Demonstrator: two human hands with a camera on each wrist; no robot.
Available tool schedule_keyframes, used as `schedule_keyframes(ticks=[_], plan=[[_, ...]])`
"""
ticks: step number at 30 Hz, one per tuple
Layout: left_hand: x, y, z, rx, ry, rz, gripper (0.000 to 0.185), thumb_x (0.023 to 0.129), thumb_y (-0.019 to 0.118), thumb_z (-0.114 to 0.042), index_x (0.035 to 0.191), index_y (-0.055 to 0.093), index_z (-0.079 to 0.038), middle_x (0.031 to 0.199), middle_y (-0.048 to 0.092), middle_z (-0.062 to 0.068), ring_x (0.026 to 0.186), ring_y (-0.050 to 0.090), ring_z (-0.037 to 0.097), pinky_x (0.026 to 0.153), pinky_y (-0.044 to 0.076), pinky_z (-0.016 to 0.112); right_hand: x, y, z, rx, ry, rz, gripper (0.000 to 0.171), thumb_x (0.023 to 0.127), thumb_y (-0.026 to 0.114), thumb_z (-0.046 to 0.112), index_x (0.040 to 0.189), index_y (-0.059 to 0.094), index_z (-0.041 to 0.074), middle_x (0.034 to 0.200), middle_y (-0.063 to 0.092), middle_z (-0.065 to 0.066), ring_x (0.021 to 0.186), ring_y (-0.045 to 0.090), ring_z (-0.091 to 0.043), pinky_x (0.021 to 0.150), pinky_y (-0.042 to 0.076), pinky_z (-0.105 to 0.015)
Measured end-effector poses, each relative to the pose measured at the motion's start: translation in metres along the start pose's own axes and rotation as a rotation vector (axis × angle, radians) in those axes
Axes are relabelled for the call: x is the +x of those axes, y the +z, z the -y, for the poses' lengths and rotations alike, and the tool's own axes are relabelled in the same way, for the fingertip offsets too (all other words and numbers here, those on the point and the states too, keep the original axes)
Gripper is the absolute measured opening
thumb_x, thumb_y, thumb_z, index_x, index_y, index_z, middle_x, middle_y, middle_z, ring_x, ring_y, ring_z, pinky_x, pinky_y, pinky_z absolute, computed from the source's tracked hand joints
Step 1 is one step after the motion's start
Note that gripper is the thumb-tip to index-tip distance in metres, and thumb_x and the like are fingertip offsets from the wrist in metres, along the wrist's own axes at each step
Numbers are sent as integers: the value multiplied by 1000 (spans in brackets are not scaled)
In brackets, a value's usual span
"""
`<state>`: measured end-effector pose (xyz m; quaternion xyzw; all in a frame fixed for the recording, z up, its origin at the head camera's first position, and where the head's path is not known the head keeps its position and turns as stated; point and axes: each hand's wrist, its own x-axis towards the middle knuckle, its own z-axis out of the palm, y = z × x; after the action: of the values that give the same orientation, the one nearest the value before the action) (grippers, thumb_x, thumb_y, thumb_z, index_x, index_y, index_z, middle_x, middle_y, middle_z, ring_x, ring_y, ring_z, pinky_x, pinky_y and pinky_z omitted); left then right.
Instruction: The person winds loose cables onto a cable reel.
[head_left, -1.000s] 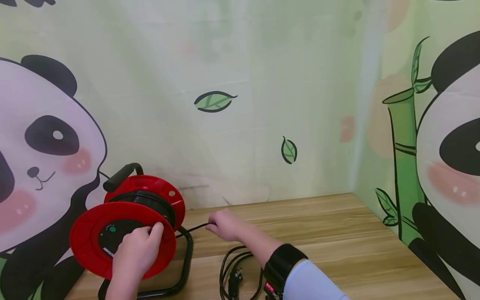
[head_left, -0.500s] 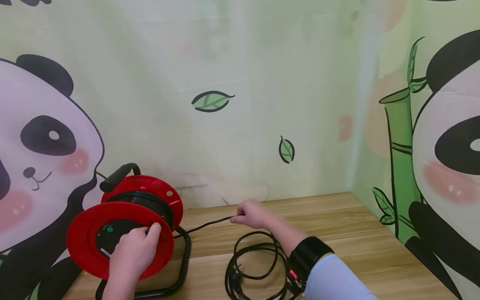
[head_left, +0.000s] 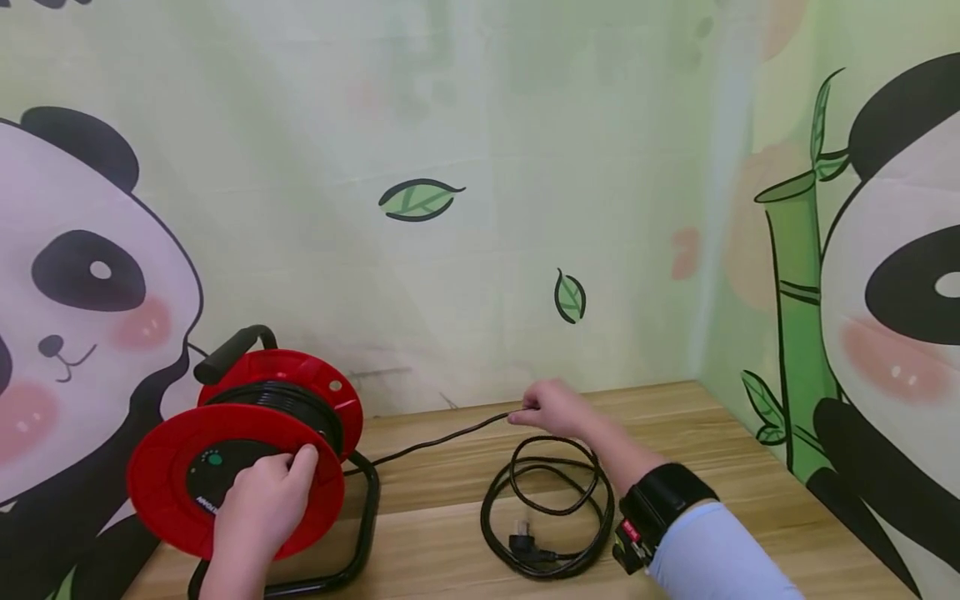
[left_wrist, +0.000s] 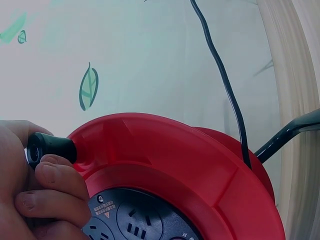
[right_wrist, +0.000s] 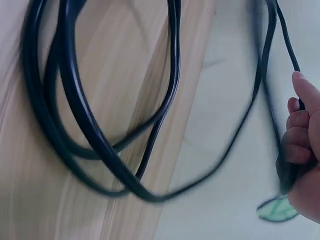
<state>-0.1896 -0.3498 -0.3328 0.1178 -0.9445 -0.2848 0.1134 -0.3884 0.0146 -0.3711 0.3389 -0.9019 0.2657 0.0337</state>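
A red cable reel (head_left: 247, 446) on a black stand sits at the table's left, with black cable wound on its drum. My left hand (head_left: 264, 498) grips the small black crank knob (left_wrist: 50, 149) on the reel's red face (left_wrist: 175, 165). My right hand (head_left: 551, 408) pinches the black cable (head_left: 438, 439) that runs taut from the reel. Below that hand, loose loops of cable (head_left: 551, 504) lie on the wooden table (head_left: 735, 492), with the plug (head_left: 523, 544) inside them. The right wrist view shows the same blurred loops (right_wrist: 95, 130) and my fingers (right_wrist: 300, 135) around the cord.
Cartoon panda and bamboo backdrops stand behind the table and along its right side. The reel's black carry handle (head_left: 228, 352) sticks up at the back left. Bare wood lies between the loops and the right backdrop. A black wrist-worn camera (head_left: 660, 512) sits on my right forearm.
My right hand has moved right, away from the reel, drawing out more cable. The loose loops on the table have grown and shifted right. My left hand stays on the reel's knob.
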Motion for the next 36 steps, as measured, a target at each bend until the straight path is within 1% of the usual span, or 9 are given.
schedule_keyframes(ticks=[6, 10, 14, 16, 20, 23, 28, 32, 36], plan=[[0, 0, -1, -5, -6, 7, 55, 106, 34, -44, 68, 57, -11, 67, 63, 3, 69, 55, 24, 63, 45, 40, -16, -23, -23, -66, 78, -54, 46, 95, 73, 35, 63, 45, 16, 57, 37, 8, 55, 35, -10, 56, 32, -28], [0, -1, -1, -8, -11, 10, 55, 106, 33, -44, 68, 57, -11, 67, 63, 3, 70, 55, 24, 64, 45, 40, -21, -33, -33, -66, 80, -66, 46, 94, 74, 35, 63, 47, 15, 57, 36, 7, 54, 34, -11, 55, 32, -29], [0, 0, -1, -18, -14, 15, 54, 105, 34, -44, 68, 56, -10, 67, 63, 3, 70, 55, 24, 63, 45, 40, -27, -38, -42, -92, 62, -67, 43, 95, 73, 35, 65, 50, 15, 58, 40, 7, 55, 37, -11, 55, 34, -29], [-1, 1, -1, -24, -12, 16, 54, 105, 35, -44, 68, 56, -10, 65, 62, 3, 69, 54, 23, 63, 45, 39, -31, -41, -48, -115, 62, -83, 42, 95, 73, 34, 66, 50, 14, 60, 42, 6, 55, 38, -12, 56, 35, -30], [0, 1, -1, -23, -10, 10, 55, 105, 34, -44, 67, 55, -11, 62, 58, 4, 68, 53, 23, 62, 44, 39, -40, -48, -60, -138, 92, -129, 43, 97, 71, 32, 65, 49, 14, 59, 42, 4, 54, 38, -13, 56, 35, -31], [1, -1, -2, -14, -7, 5, 55, 105, 35, -45, 68, 56, -10, 62, 58, 4, 67, 53, 23, 62, 43, 39, -45, -52, -66, -123, 99, -138, 44, 98, 69, 32, 64, 47, 14, 58, 39, 4, 53, 36, -13, 56, 33, -31], [2, -3, -2, -13, -12, 14, 54, 105, 36, -44, 69, 56, -10, 63, 60, 4, 67, 54, 24, 64, 44, 40, -47, -53, -70, -117, 90, -133, 43, 99, 68, 34, 66, 47, 15, 59, 39, 4, 54, 36, -13, 56, 34, -31], [-1, -2, -2, -18, -29, 27, 53, 105, 35, -43, 69, 56, -10, 62, 59, 4, 67, 54, 24, 64, 44, 39, -47, -51, -69, -113, 88, -129, 43, 99, 68, 33, 66, 46, 15, 59, 38, 4, 54, 35, -13, 56, 33, -31], [-1, 0, -3, -16, -24, 25, 54, 105, 34, -44, 69, 56, -10, 63, 60, 4, 68, 54, 23, 64, 45, 39, -50, -51, -67, -105, 84, -130, 44, 99, 68, 32, 66, 45, 15, 59, 35, 5, 54, 33, -13, 56, 32, -31]])
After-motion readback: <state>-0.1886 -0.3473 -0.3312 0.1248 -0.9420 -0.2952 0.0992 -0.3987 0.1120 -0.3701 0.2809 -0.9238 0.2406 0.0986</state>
